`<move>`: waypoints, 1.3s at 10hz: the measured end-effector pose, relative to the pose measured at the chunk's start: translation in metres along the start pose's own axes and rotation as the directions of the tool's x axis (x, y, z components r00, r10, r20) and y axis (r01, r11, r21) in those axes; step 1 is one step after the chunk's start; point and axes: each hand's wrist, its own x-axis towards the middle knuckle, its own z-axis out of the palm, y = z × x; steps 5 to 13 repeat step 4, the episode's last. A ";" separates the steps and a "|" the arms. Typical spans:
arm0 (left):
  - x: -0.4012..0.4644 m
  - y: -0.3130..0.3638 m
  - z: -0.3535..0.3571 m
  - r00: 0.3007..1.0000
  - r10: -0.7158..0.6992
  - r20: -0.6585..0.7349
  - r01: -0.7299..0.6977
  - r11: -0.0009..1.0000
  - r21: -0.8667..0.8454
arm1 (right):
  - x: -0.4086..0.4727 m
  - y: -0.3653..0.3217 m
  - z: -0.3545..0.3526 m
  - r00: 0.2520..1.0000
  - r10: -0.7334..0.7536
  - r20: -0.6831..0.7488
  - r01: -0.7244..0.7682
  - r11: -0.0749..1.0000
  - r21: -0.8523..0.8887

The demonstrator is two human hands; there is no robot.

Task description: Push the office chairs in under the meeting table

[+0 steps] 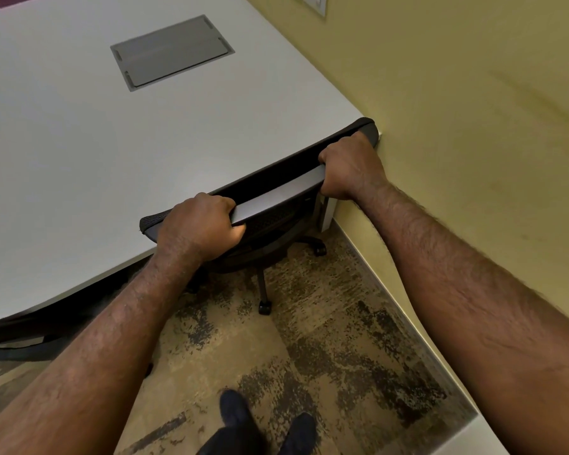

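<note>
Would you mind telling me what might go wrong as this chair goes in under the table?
1. The right hand grips the chair back at the end next to the wall, so its knuckles may scrape there.
2. The chair back's top rim sits level with the table edge; the fingers of the left hand, curled over it, could get pinched.
3. A second chair stands close on the left and might be bumped.
</note>
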 end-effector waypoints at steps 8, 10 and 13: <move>0.005 -0.011 -0.009 0.943 -0.023 -0.333 -0.066 0.965 -0.252 | -0.007 0.009 -0.005 0.931 -0.133 -0.341 0.266 0.886 0.381; 0.005 -0.011 -0.009 0.943 -0.023 -0.333 -0.066 0.965 -0.252 | -0.007 0.009 -0.005 0.931 -0.133 -0.341 0.266 0.886 0.381; 0.005 -0.011 -0.009 0.943 -0.023 -0.333 -0.066 0.965 -0.252 | -0.007 0.009 -0.005 0.931 -0.133 -0.341 0.266 0.886 0.381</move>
